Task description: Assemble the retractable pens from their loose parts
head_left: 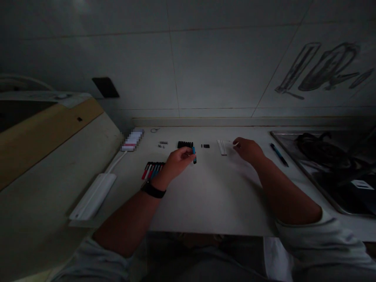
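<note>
My left hand (179, 159) pinches a short blue-and-black pen barrel (194, 154) upright between thumb and fingers. Just behind it is a row of black cylindrical pieces (185, 144). My right hand (248, 149) hovers over the counter with thumb and fingertips drawn together; whatever they hold, if anything, is too small to make out. Left of that hand lie several thin white sticks (221, 147), and beyond them small black pieces (206, 146). Red, white and blue barrels with black ends (149, 170) lie side by side, partly behind my left wrist. Tiny metallic parts (163, 143) sit farther back.
A blue-and-black pen (279, 154) lies on the right, beside a metal-rimmed sink or hob (305, 184) with dark items on it. On the left are a phone (132, 140), a white power strip (93, 196) and a large boxy appliance (58, 176). A tiled wall (211, 70) closes the back.
</note>
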{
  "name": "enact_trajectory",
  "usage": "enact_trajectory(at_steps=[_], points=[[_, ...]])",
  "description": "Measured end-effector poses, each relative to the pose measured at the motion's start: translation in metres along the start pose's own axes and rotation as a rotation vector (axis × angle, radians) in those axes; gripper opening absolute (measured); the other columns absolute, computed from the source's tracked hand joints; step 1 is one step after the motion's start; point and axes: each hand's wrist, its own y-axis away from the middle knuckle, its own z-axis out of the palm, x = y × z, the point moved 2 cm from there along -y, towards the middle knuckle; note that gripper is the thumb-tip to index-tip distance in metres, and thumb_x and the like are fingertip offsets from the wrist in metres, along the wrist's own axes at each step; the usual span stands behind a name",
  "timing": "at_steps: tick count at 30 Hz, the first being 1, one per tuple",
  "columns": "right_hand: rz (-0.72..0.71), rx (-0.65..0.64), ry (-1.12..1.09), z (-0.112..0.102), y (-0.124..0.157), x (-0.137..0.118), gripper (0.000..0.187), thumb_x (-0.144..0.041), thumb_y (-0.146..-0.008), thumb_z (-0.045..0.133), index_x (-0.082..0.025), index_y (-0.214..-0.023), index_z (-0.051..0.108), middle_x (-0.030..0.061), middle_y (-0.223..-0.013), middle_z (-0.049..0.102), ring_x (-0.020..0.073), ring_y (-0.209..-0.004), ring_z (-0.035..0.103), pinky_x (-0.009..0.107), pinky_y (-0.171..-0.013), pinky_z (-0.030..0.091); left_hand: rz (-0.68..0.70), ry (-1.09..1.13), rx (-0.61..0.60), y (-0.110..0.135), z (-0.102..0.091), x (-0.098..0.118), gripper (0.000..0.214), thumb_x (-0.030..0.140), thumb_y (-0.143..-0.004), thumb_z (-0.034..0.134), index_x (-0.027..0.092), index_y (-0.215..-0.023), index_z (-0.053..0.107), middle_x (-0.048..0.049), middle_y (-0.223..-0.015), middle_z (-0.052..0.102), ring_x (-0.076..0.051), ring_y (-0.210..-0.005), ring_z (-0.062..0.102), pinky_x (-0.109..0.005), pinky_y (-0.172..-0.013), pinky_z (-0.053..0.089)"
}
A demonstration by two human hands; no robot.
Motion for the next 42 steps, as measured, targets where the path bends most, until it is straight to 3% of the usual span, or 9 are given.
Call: enact_trajectory(at_steps=[4,7,13,19,33,42], points=[[-0.213,0.021,-0.348,0.003,0.012,-0.040,0.016,-0.029,-0.093,0.061,-0.023,-0.101,0.073,0.0060,-0.098,0.077,0.0208,-0.089,0.070,0.033,-0.084,0.052,0.046,-0.212,0.000,0.003,0.000,0.003,0.021,0.035,-0.091,0.072,0.019,-0.106,0.071,-0.0055,-0.097,0.076,-0.018,-0.086,0.070,-0.033,-0.080,0.056],[-0.319,0.001,-0.664,0.009,0.024,-0.066,0.020,-0.041,-0.093,0.062,-0.023,-0.098,0.071,0.0055,-0.097,0.076,0.0203,-0.088,0.070,0.034,-0.082,0.055,0.119,-0.308,-0.012,0.005,0.001,0.007,0.019,0.032,-0.092,0.073,0.020,-0.107,0.072,-0.0060,-0.101,0.076,-0.018,-0.088,0.071,-0.033,-0.083,0.057],[-0.393,0.042,-0.970,0.012,0.048,-0.097,0.031,-0.053,-0.089,0.071,-0.023,-0.095,0.071,0.0057,-0.093,0.073,0.0199,-0.083,0.068,0.035,-0.079,0.056,0.217,-0.394,-0.029,0.007,0.002,0.013,0.015,0.030,-0.093,0.073,0.020,-0.104,0.073,-0.0058,-0.100,0.077,-0.018,-0.088,0.072,-0.032,-0.083,0.057],[-0.472,0.062,-0.992,0.006,0.063,-0.112,0.025,-0.048,-0.092,0.070,-0.023,-0.095,0.071,0.0047,-0.091,0.072,0.0191,-0.085,0.068,0.033,-0.076,0.055,0.239,-0.397,-0.115,0.009,0.006,0.020,0.010,0.024,-0.093,0.073,0.019,-0.101,0.073,-0.0057,-0.099,0.076,-0.018,-0.089,0.071,-0.031,-0.082,0.055],[-0.463,0.116,-0.996,0.009,0.061,-0.109,0.023,-0.047,-0.093,0.071,-0.024,-0.097,0.072,0.0047,-0.092,0.073,0.0193,-0.085,0.069,0.035,-0.079,0.057,0.284,-0.434,-0.132,0.009,0.006,0.018,0.013,0.024,-0.092,0.074,0.020,-0.104,0.074,-0.0053,-0.099,0.077,-0.019,-0.089,0.071,-0.032,-0.082,0.055],[-0.591,0.119,-0.952,0.008,0.063,-0.113,0.014,-0.038,-0.095,0.070,-0.025,-0.096,0.075,0.0042,-0.092,0.073,0.0177,-0.085,0.068,0.032,-0.076,0.058,0.333,-0.432,-0.171,0.010,0.007,0.019,0.012,0.024,-0.094,0.073,0.021,-0.105,0.074,-0.0050,-0.100,0.077,-0.018,-0.090,0.071,-0.031,-0.081,0.054]])
